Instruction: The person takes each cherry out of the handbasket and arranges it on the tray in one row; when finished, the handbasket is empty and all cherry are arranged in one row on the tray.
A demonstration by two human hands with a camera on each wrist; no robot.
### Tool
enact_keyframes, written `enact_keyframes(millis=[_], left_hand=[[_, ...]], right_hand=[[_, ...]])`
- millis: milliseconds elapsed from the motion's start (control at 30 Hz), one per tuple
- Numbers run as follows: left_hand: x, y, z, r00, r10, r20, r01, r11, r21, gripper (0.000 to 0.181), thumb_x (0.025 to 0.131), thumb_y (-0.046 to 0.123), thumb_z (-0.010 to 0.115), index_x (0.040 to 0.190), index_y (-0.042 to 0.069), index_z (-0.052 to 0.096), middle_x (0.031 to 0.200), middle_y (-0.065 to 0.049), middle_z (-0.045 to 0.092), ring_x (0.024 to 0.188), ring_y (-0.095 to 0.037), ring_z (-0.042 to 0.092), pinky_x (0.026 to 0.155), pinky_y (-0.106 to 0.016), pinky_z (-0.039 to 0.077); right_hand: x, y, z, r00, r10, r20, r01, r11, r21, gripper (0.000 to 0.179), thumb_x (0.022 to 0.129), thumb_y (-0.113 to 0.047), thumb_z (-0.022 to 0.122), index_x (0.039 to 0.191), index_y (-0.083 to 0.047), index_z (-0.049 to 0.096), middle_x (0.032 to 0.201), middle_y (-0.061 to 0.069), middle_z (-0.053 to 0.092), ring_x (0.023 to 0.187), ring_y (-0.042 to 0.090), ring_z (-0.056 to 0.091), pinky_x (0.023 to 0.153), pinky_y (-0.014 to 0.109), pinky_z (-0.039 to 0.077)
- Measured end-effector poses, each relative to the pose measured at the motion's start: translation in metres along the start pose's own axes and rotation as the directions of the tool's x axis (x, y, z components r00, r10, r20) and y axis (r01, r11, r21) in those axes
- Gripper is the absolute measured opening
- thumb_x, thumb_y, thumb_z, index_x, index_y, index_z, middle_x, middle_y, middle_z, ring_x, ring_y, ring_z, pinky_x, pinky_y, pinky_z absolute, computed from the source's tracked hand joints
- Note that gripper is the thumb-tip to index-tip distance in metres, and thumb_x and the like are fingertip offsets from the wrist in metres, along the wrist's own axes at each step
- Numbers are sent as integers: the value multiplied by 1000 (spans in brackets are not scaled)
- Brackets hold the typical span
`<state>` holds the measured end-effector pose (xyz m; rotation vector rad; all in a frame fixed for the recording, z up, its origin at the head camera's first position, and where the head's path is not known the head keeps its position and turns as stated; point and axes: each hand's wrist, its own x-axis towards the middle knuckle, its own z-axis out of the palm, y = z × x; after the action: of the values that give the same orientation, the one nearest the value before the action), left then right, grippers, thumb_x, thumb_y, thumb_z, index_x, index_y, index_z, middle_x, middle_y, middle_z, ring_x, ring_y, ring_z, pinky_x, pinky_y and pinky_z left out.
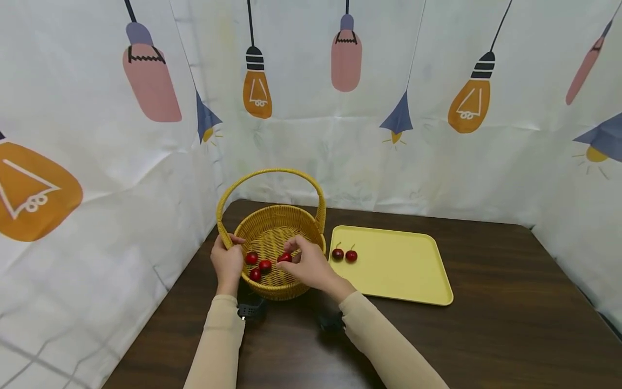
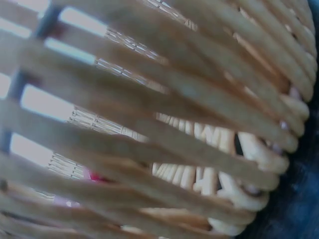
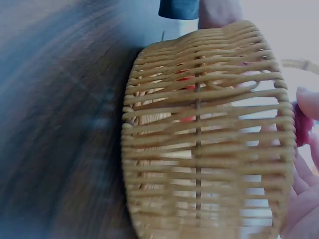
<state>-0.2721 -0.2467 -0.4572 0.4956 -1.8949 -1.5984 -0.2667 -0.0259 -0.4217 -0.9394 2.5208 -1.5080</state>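
A yellow wicker basket (image 1: pixel 277 292) with a tall arched handle stands at the left of the table. My left hand (image 1: pixel 227 263) holds its left side, where the handle meets the rim. Over the basket's opening, my right hand (image 1: pixel 315 266) pinches a dark red cherry (image 1: pixel 284 257) between thumb and fingers; the right wrist view shows this cherry (image 3: pixel 302 124) just beyond the rim. Three cherries (image 1: pixel 264 266) lie inside, toward the left. Through the weave, the left wrist view catches a bit of red (image 2: pixel 94 175).
Right of the basket lies a pale yellow tray (image 1: pixel 398 270), with two stemmed cherries (image 1: pixel 351 255) near its left edge. Both rest on a dark wooden table (image 1: pixel 510 324). White printed curtains (image 1: pixel 311 140) hang behind and along the sides.
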Motion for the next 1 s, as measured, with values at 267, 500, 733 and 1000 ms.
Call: enact_keyframes(millis=[267, 500, 733, 1000], left_hand=[[-1, 2, -3, 1000, -9, 10, 9, 1000, -3, 19, 85, -4, 46, 97, 3, 59, 95, -15, 65, 72, -25, 48, 66, -35, 38], [0, 1, 0, 1000, -3, 11, 3, 1000, 0, 19, 86, -5, 46, 98, 2, 59, 96, -16, 65, 77, -24, 50, 70, -35, 38], [2, -1, 1, 1000, -7, 16, 7, 1000, 4, 19, 86, -4, 45, 97, 3, 59, 95, -15, 65, 70, -26, 46, 65, -34, 38], [1, -1, 1, 1000, -12, 10, 12, 1000, -22, 18, 86, -4, 46, 97, 2, 58, 95, -17, 64, 83, -24, 52, 76, -35, 39]], right_hand=[[-28, 9, -29, 985, -73, -158, 94, 987, 133, 19, 87, -19, 74, 103, -17, 64, 99, -2, 63, 74, 17, 63, 63, 29, 52], [-35, 16, -66, 966, -22, -259, 53, 992, 114, 22, 88, -15, 72, 109, -14, 67, 105, 5, 61, 75, 19, 65, 62, 32, 54], [-39, 41, -108, 925, 125, -359, -97, 991, 95, 34, 85, -3, 71, 118, -10, 64, 116, 11, 62, 80, 21, 67, 62, 30, 52], [-48, 85, -130, 897, 267, -353, -299, 954, -37, 38, 88, -17, 72, 124, -8, 64, 119, 15, 62, 90, 26, 65, 68, 33, 53]])
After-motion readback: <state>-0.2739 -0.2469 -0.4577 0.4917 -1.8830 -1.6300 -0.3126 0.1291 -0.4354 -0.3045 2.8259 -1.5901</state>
